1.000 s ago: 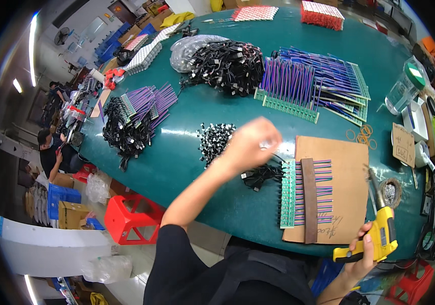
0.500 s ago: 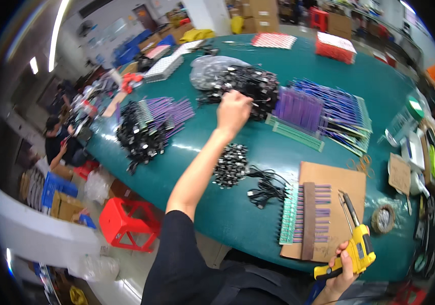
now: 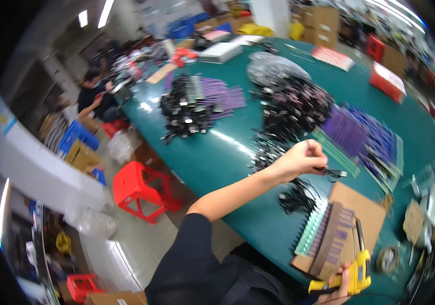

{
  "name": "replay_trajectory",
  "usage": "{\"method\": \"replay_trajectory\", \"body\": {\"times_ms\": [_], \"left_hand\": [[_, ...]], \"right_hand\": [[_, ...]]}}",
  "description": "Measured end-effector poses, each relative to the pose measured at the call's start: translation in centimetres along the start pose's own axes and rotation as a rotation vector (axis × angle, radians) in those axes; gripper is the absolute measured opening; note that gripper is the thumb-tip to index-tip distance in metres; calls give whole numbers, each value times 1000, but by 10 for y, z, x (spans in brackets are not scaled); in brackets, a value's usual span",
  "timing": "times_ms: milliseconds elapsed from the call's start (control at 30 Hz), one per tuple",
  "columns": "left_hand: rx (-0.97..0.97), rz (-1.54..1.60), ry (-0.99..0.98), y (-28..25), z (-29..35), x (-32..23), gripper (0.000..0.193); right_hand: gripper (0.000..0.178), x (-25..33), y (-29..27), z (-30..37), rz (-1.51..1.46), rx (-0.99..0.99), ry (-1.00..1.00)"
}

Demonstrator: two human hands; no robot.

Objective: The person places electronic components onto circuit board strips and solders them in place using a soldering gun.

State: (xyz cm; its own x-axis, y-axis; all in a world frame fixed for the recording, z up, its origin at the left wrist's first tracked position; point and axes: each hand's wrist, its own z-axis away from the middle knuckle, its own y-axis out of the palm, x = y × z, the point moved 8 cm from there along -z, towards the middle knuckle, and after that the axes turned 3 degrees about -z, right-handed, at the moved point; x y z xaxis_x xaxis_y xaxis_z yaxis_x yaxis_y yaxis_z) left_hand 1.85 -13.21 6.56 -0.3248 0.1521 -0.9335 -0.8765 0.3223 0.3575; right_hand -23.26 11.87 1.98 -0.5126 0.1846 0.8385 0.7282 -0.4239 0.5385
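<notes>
- Left hand (image 3: 306, 158) pinches a thin black cable (image 3: 335, 174) above the green desk (image 3: 205, 165).
- Right hand (image 3: 342, 284) grips a yellow-and-black pistol-shaped soldering tool (image 3: 362, 274), tip over brown cardboard (image 3: 364, 203).
- Pale-green circuit-board strip (image 3: 313, 229) with purple wires lies on the cardboard.
- Lettering too blurred to read.

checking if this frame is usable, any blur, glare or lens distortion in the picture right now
Head view: blur softens the black cable pile, while the yellow tool looks somewhat crisper; head view: white glare streaks the green table; head view: fisheye distortion, corners dark.
</notes>
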Motion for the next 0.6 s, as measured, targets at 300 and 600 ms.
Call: {"method": "replay_trajectory", "body": {"times_ms": [300,600], "left_hand": [[164,0,-133,78,83,51,20],[571,-483,-457,126,122,73,27]], "right_hand": [[67,13,45,0,123,-62,-22],[72,13,56,-1,155,56,-45]]}}
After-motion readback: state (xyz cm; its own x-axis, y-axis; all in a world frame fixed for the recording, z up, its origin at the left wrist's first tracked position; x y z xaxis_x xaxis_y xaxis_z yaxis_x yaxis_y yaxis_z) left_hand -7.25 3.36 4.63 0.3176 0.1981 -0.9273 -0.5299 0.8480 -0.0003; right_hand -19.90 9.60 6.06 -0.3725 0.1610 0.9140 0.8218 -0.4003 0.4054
